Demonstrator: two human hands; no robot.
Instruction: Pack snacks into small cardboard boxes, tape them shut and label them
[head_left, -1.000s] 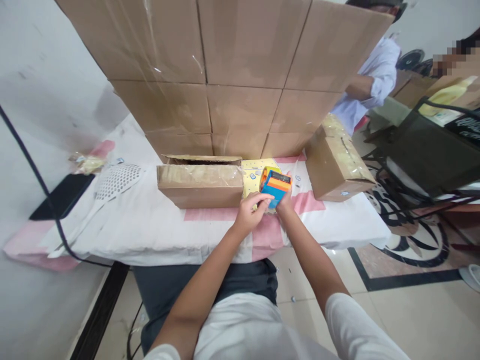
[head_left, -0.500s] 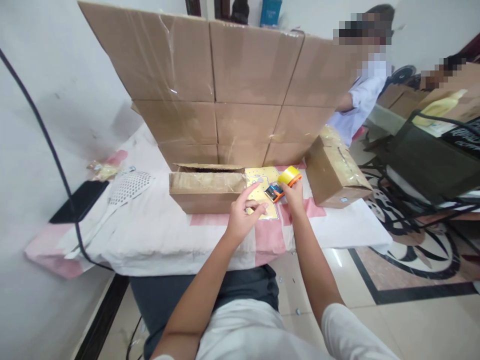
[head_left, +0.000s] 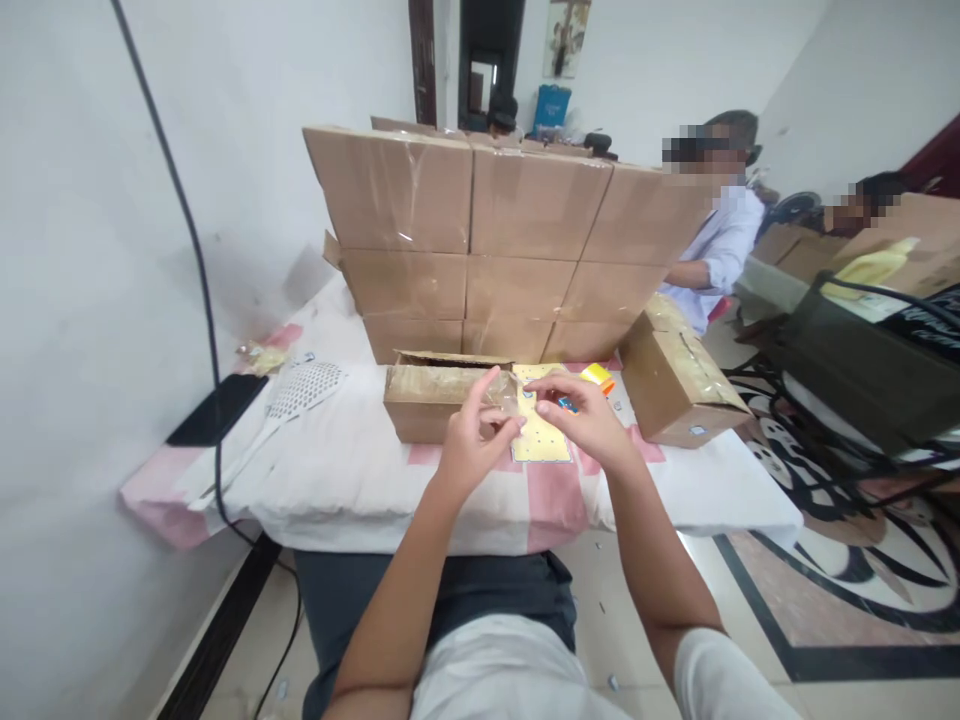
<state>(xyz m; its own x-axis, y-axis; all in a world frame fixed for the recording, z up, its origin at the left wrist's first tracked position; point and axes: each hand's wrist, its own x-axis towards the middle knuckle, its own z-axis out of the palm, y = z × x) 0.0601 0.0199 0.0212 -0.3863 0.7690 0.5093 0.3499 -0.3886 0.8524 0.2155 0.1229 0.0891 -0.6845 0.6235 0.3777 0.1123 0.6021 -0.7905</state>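
Note:
My left hand [head_left: 476,440] is at the right end of a long cardboard box [head_left: 424,420], index finger raised and thumb apart from it. Glossy clear tape shows at that box end, beside my fingers. My right hand [head_left: 589,415] hovers over a yellow patterned sheet [head_left: 544,440], thumb and index finger apart, reaching toward the left. I see nothing held in either hand. A tape dispenser with a yellow roll [head_left: 598,374] and orange body lies just behind my right hand, partly hidden by it.
A wall of stacked, taped cardboard boxes [head_left: 517,210] stands behind. Another taped box [head_left: 679,385] is at the right. A black flat device [head_left: 217,410] and a perforated white sheet [head_left: 307,388] lie left, near a hanging cable [head_left: 196,250]. A person [head_left: 716,230] is beyond the stack.
My right hand has let go of the tape dispenser, which now lies on the table, and has moved left toward the box end. The view has tilted up, showing more of the room.

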